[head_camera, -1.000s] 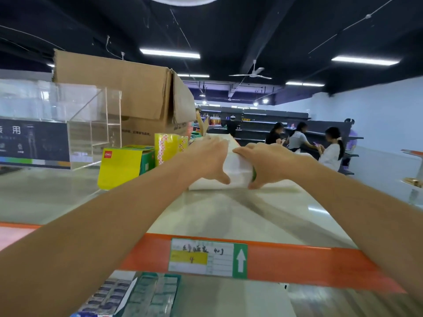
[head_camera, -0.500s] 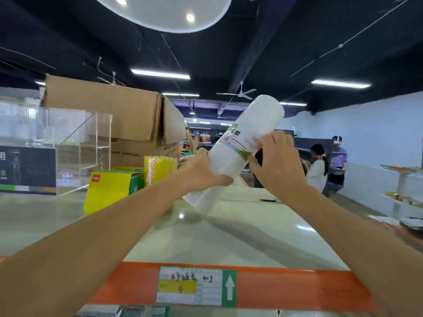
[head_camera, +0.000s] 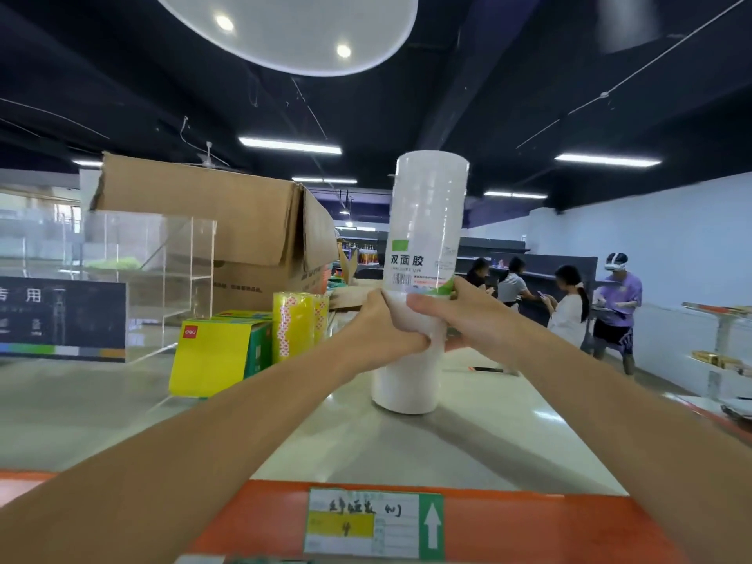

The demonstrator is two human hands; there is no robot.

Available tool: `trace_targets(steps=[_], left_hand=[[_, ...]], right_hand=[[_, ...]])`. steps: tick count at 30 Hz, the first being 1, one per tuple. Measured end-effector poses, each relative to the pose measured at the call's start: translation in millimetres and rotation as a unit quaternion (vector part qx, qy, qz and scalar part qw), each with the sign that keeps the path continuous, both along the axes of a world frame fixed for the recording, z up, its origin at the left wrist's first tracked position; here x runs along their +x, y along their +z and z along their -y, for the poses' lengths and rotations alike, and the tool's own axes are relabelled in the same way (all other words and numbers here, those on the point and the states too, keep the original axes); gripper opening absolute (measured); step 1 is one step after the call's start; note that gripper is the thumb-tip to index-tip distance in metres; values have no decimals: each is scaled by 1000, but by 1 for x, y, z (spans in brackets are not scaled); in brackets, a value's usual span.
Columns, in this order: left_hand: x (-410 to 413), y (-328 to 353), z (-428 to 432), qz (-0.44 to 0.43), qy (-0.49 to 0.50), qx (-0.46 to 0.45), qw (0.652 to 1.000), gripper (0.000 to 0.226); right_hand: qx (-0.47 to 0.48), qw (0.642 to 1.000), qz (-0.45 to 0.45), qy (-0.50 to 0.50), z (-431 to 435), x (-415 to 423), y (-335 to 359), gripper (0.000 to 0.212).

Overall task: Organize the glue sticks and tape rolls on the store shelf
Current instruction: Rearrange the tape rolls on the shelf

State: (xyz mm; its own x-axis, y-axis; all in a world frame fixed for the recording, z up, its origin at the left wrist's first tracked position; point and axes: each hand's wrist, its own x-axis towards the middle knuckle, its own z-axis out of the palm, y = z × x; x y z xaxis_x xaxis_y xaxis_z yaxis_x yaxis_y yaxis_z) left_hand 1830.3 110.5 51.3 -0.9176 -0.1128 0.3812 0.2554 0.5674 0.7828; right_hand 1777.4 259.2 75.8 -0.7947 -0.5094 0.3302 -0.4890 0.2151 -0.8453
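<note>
Both left hand (head_camera: 384, 333) and right hand (head_camera: 468, 315), fingers around upright tape stack (head_camera: 427, 217).

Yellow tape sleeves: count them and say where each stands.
2. One yellow tape sleeve stands beside the yellow Deli box; the other is right behind it, partly covered. More may hide behind.

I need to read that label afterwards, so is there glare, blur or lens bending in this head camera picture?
Head view: the tape roll pack, gripped by the left hand and right hand, is sharp, its large label characters legible; ceiling lights leave pale glare on the shelf top; the wide-angle lens enlarges the forearms toward the bottom corners.
</note>
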Motion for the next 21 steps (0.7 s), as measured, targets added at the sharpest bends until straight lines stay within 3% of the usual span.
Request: trace_targets(steps=[4,8,10,16,21], left_hand=[[8,-4,6,-19,8,4,1000,59],[9,-4,7,-56,44,-49,996,63],[7,-4,8,-36,65,-67,995,63],[4,0,17,10,99,-95,991,62],[-3,0,21,61,94,-65,992,66]], right_hand=[[-12,1000,10,15,-3,-8,-3,52],[113,993,-4,-25,-5,-7,-9,71],[114,993,8,-25,0,-5,-12,78],[106,994,23,17,23,-11,-14,77],[85,996,30,20,44,-18,-14,60]])
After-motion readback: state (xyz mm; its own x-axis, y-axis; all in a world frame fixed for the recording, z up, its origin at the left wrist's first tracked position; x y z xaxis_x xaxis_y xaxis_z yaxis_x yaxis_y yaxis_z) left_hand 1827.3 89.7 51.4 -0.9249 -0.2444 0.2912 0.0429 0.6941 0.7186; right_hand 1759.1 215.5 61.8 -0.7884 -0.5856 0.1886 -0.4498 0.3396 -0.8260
